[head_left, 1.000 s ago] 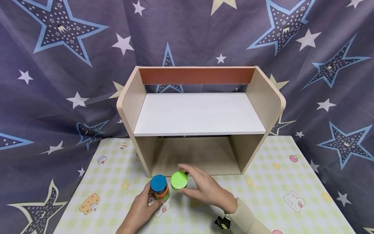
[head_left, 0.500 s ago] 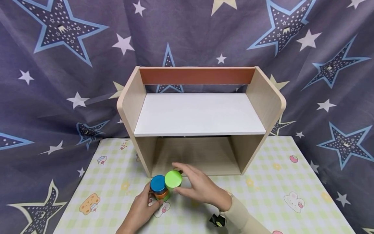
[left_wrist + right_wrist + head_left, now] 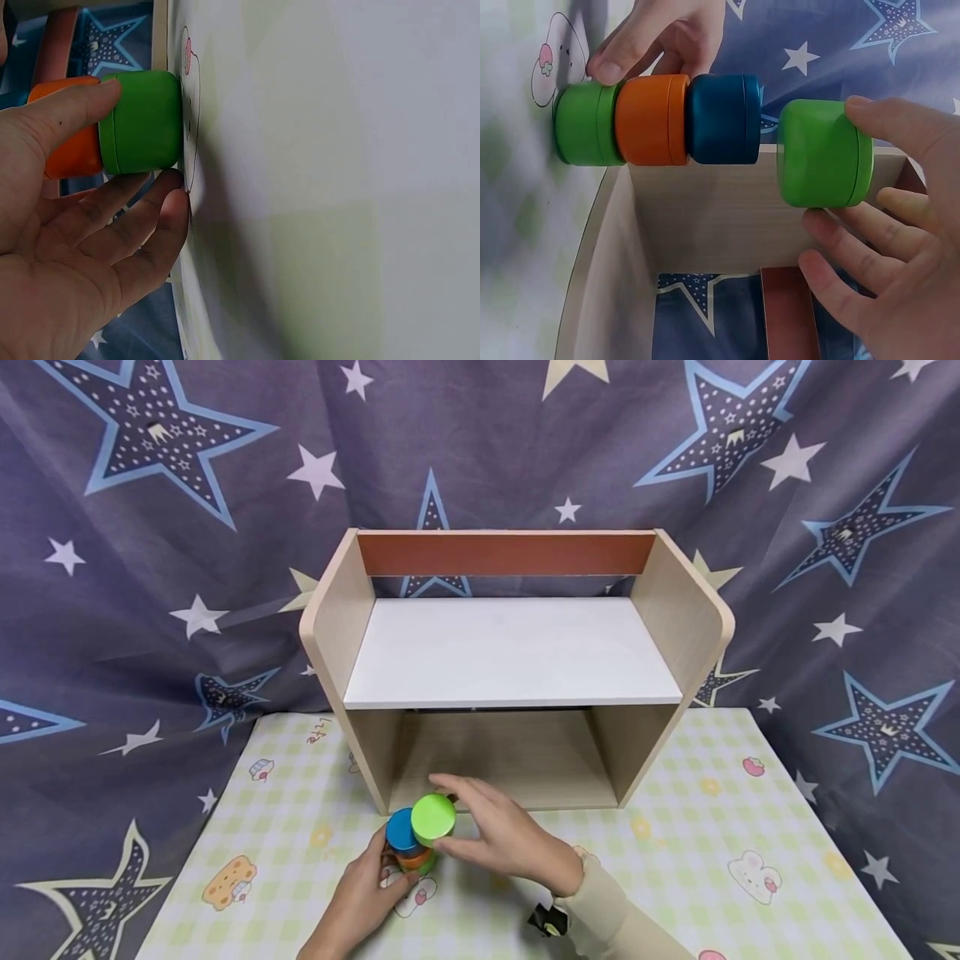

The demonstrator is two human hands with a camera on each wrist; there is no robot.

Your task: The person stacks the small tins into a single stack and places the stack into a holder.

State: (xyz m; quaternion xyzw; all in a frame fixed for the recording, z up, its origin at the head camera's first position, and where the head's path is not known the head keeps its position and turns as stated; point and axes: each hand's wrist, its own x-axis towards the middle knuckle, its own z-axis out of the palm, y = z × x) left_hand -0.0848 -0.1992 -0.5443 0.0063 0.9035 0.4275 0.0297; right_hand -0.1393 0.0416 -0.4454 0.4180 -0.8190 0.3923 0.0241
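Note:
A stack of small round lidded jars stands upright on the table, in front of the shelf. In the right wrist view its bottom jar is a green jar (image 3: 589,124), with an orange jar (image 3: 652,121) above it and a blue jar (image 3: 721,120) on top. My left hand (image 3: 362,887) holds the lower stack, its thumb across the orange and bottom green jars. My right hand (image 3: 506,842) pinches a second green jar (image 3: 433,818) between thumb and fingers. That jar hovers over the blue one, with a small gap between them in the right wrist view.
Just behind the hands stands a two-level wooden shelf (image 3: 512,652) with a white upper board and a brown back rail. A checked cloth (image 3: 675,877) with cartoon prints covers the table. A star-patterned curtain (image 3: 480,435) hangs behind.
My right hand has carried the second green jar leftward and slightly up in the head view, from beside the stack to over the blue jar. My left hand has stayed in place.

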